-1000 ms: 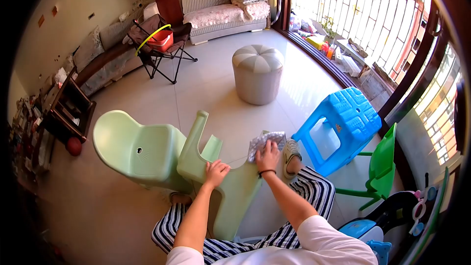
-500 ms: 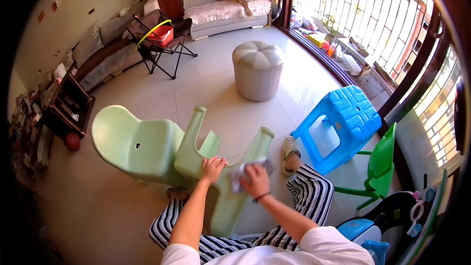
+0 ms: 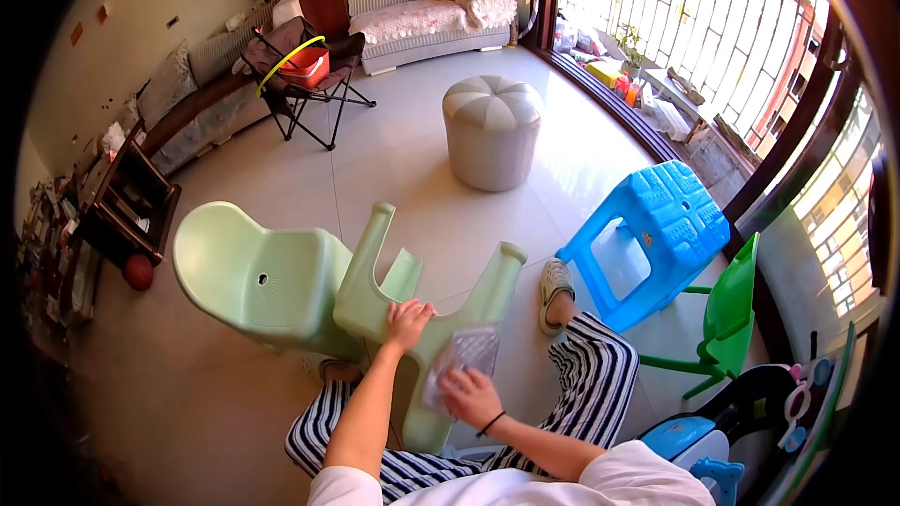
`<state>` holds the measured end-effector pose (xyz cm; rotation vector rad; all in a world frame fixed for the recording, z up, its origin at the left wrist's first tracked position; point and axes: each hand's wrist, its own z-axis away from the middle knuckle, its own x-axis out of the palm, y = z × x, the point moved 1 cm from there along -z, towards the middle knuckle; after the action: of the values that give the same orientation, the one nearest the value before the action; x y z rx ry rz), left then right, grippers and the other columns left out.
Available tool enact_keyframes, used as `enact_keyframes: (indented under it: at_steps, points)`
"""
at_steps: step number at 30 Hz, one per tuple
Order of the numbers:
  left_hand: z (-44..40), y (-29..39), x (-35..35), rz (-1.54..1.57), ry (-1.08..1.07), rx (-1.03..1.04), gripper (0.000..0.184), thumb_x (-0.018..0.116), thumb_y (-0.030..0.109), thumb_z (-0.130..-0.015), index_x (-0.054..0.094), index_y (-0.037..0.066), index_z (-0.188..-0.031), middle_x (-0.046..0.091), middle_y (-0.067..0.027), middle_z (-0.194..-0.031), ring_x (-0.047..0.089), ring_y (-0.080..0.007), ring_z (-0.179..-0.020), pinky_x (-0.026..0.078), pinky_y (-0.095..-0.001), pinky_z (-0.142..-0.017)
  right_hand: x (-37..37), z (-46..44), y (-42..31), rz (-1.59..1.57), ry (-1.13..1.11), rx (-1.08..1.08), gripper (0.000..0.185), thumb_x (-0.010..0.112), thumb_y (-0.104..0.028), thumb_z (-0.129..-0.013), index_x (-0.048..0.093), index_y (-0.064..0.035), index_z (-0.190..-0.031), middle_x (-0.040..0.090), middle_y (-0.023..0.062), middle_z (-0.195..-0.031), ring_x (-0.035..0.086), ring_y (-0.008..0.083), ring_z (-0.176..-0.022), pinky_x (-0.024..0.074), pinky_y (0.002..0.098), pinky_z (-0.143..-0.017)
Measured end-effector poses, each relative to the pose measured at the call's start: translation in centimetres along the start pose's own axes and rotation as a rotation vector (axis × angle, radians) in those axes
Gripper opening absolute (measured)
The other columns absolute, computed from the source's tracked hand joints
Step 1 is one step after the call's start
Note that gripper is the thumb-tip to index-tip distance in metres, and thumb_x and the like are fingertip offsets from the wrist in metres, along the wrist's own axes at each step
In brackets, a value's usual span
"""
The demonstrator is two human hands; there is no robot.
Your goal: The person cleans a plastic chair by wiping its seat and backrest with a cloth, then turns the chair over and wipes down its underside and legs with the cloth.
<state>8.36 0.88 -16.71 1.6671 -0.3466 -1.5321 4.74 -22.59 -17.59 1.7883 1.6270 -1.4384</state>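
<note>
A pale green plastic stool [image 3: 359,294] lies tipped on its side between my knees, its legs pointing away from me. My left hand [image 3: 408,324] is closed over the stool's upper edge, near the middle. In my right hand [image 3: 472,397] is a grey patterned cloth [image 3: 475,349], pressed against the stool's right side and partly spread along it. Touching or very near the stool on the left is a pale green plastic chair [image 3: 281,292] with a rounded back and a small hole in its seat.
To the right stand a blue plastic stool [image 3: 667,211] and a bright green chair [image 3: 727,311]. A round padded ottoman [image 3: 492,136] sits ahead on the tiled floor. Farther back is a folding chair [image 3: 323,98] holding a red basket [image 3: 306,67]. A red ball [image 3: 138,272] lies left.
My right hand has moved the cloth down and toward me along the stool's side. My left hand and the stool have stayed in place.
</note>
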Motion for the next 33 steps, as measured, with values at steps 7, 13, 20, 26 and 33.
enact_keyframes:
  at_steps: [7, 13, 20, 26, 33]
  points:
    - [-0.1, 0.5, -0.5, -0.019, -0.036, -0.013, 0.055, 0.030, 0.057, -0.094, 0.069, 0.019, -0.099, 0.059, 0.0016, -0.118, 0.037, -0.0187, -0.127, 0.000, -0.0489, -0.111, -1.2, -6.0, 7.1, 0.081, 0.100, 0.049, 0.048, 0.073, -0.024, -0.063, 0.060, -0.0191, -0.109, 0.053, 0.0051, -0.113, 0.050, 0.0226, -0.106, 0.0409, 0.0382, -0.083]
    - [-0.3, 0.9, 0.1, -0.027, -0.050, -0.036, 0.055, 0.031, 0.058, -0.093, 0.069, 0.019, -0.100, 0.059, 0.0024, -0.118, 0.036, -0.0181, -0.127, -0.001, -0.0483, -0.111, -4.0, -12.3, 17.1, -0.018, 0.347, 0.544, 0.043, 0.059, -0.020, -0.082, 0.050, -0.0107, -0.123, 0.046, 0.0180, -0.129, 0.048, 0.0410, -0.110, 0.0415, 0.0445, -0.092]
    - [0.1, 0.2, -0.4, -0.041, -0.027, -0.038, 0.052, 0.035, 0.057, -0.093, 0.068, 0.018, -0.100, 0.059, 0.0018, -0.116, 0.036, -0.0170, -0.127, 0.000, -0.0477, -0.111, -2.3, -5.9, 8.1, -0.093, 0.229, 0.423, 0.047, 0.061, -0.013, -0.077, 0.051, -0.0112, -0.123, 0.046, 0.0191, -0.122, 0.050, 0.0401, -0.107, 0.0460, 0.0447, -0.087]
    - [0.1, 0.8, -0.3, -0.006, -0.026, -0.002, 0.049, 0.040, 0.056, -0.092, 0.068, 0.016, -0.099, 0.059, 0.0025, -0.117, 0.036, -0.0175, -0.127, 0.000, -0.0490, -0.111, -3.6, -9.7, 10.9, -0.035, 0.282, 0.498, 0.041, 0.065, -0.022, -0.077, 0.053, -0.0183, -0.116, 0.046, 0.0119, -0.116, 0.052, 0.0350, -0.098, 0.0468, 0.0434, -0.079]
    - [-0.2, 0.7, 0.1, -0.037, -0.022, -0.029, 0.044, 0.044, 0.054, -0.090, 0.067, 0.018, -0.099, 0.060, 0.0047, -0.115, 0.037, -0.0179, -0.127, 0.002, -0.0502, -0.111, -4.9, -13.9, 16.3, 0.038, 0.231, 0.595, 0.044, 0.063, -0.026, -0.080, 0.051, -0.0172, -0.121, 0.044, 0.0125, -0.120, 0.049, 0.0346, -0.105, 0.0455, 0.0428, -0.084]
